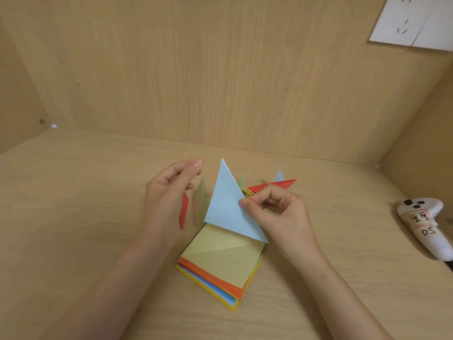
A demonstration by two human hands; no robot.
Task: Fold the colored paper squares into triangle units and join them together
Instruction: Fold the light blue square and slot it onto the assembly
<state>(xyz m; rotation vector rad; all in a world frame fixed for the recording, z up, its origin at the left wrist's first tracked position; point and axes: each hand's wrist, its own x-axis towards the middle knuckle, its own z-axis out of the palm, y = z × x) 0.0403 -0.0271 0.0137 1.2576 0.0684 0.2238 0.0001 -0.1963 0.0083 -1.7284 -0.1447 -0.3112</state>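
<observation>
A light blue paper triangle point(226, 204) stands tilted upright above the stack of colored paper squares point(220, 266), whose top sheet is pale yellow. My right hand point(274, 212) pinches the blue triangle at its right edge between thumb and forefinger. My left hand point(169, 195) hovers just left of it, fingers loosely curled and apart, holding nothing. Behind the hands lie folded units: a red one point(183, 212) beside my left palm, pale green ones point(201, 202), and a red one point(274, 185) with a blue tip point(279, 176) at the back right.
The wooden desk point(73, 217) is boxed in by a wooden back wall and side panels. A white controller with a handwritten label point(424, 227) lies at the right edge. A white socket plate point(416, 20) is on the wall at upper right.
</observation>
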